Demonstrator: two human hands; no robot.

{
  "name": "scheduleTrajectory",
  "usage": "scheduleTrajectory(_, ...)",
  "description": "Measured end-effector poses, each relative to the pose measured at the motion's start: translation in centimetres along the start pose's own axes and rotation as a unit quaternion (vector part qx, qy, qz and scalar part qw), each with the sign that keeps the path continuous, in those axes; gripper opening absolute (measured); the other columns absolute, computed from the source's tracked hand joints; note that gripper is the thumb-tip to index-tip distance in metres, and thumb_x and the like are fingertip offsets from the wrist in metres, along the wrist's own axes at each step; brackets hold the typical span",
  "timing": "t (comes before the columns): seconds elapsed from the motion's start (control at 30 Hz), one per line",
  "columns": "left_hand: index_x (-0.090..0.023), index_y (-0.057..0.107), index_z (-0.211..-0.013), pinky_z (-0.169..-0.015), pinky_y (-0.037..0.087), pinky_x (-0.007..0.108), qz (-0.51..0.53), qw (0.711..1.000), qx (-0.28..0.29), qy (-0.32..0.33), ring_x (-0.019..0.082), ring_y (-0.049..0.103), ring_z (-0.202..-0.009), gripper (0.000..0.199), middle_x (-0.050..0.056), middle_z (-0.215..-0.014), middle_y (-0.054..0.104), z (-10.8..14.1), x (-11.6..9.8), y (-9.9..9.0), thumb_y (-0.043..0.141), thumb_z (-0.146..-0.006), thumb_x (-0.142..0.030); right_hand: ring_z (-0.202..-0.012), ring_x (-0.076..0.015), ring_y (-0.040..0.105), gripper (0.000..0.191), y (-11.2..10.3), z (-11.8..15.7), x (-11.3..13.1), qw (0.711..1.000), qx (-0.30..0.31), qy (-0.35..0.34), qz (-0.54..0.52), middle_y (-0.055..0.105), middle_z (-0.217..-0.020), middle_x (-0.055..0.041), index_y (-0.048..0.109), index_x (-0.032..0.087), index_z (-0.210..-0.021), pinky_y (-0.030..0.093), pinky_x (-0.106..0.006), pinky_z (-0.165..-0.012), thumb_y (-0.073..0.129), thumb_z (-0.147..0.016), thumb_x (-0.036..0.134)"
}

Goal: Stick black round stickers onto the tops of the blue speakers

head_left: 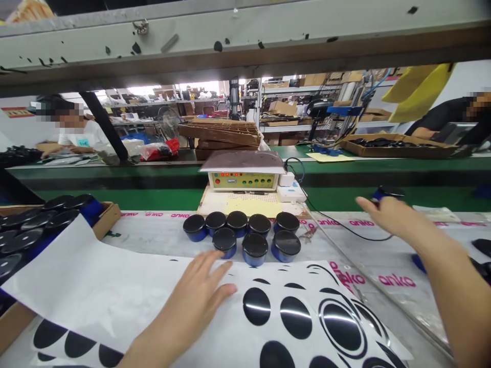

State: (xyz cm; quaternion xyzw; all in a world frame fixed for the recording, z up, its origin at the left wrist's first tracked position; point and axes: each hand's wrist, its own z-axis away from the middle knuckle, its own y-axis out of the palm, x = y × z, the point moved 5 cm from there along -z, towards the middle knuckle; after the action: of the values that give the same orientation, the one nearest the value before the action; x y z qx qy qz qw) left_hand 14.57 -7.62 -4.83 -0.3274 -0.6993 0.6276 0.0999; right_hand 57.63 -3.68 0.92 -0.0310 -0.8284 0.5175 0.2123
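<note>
My left hand (199, 289) is over a glossy white sheet (126, 286), its fingers spread and nothing in them. Its fingertips come close to a group of short blue cylinders with black tops (224, 241); whether they touch one I cannot tell. To the right, my right hand (387, 217) grips a similar blue cylinder with a black top (389, 191), partly hidden behind the fingers. Black circular stickers (296, 317) cover the right part of the sheet, some ringed by a thin black outline. The sheet's left end curls up beside a cardboard box.
Several black-topped blue cylinders fill the cardboard box (109, 219) at left; more stand at the right edge. A control unit (243, 174) with lit buttons stands behind the group. A cable and a thin rod (356, 263) cross the table. Two people work beyond the green belt (161, 199).
</note>
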Motion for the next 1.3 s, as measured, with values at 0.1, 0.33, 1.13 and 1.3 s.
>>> scheduleTrajectory(0.1, -0.031, 0.039, -0.146, -0.104, 0.037, 0.060, -0.079, 0.995, -0.020, -0.057, 0.037, 0.029, -0.140, 0.054, 0.009, -0.151, 0.034, 4.0, 4.6, 1.9, 0.044, -0.094, -0.046, -0.070, -0.0330, 0.057, 0.047, -2.5, 0.9, 1.8, 0.985, -0.141, -0.061, 0.083, 0.053, -0.101, -0.0260, 0.051, 0.017, -0.095, 0.036, -0.041, -0.055, 0.033, -0.091, 0.059)
scheduleTrajectory(0.33, -0.023, 0.040, -0.143, -0.110, 0.034, 0.050, -0.025, 0.996, -0.050, -0.065, 0.029, 0.024, -0.142, 0.051, 0.009, -0.152, 0.030, 0.1, 4.4, -0.7, 0.035, -0.098, -0.045, -0.113, -0.0290, 0.055, 0.039, 4.6, 4.9, 19.7, 0.897, 0.197, -0.384, 0.097, 0.059, -0.124, -0.0111, 0.056, 0.018, -0.125, 0.043, -0.043, -0.095, 0.049, -0.091, 0.036)
scheduleTrajectory(1.13, -0.015, 0.049, -0.128, -0.116, 0.011, 0.055, 0.079, 0.997, -0.005, -0.009, 0.028, 0.042, -0.129, 0.062, 0.011, -0.125, 0.056, -13.9, 2.1, 0.4, 0.075, -0.075, -0.035, -0.088, -0.0180, 0.059, 0.029, 10.4, 2.7, 21.5, 0.887, 0.337, -0.306, 0.076, 0.063, -0.098, -0.0091, 0.062, 0.011, -0.104, 0.047, -0.035, -0.080, 0.055, -0.089, 0.034)
scheduleTrajectory(1.3, -0.015, 0.056, -0.116, -0.113, 0.014, 0.058, 0.066, 0.998, -0.021, -0.007, 0.033, 0.041, -0.125, 0.062, 0.013, -0.121, 0.053, -11.1, 3.1, -1.2, 0.075, -0.071, -0.051, -0.105, -0.0283, 0.056, 0.034, 7.4, 4.1, 22.3, 0.907, 0.257, -0.321, 0.092, 0.061, -0.111, -0.0166, 0.064, 0.010, -0.105, 0.042, -0.039, -0.087, 0.047, -0.094, 0.037)
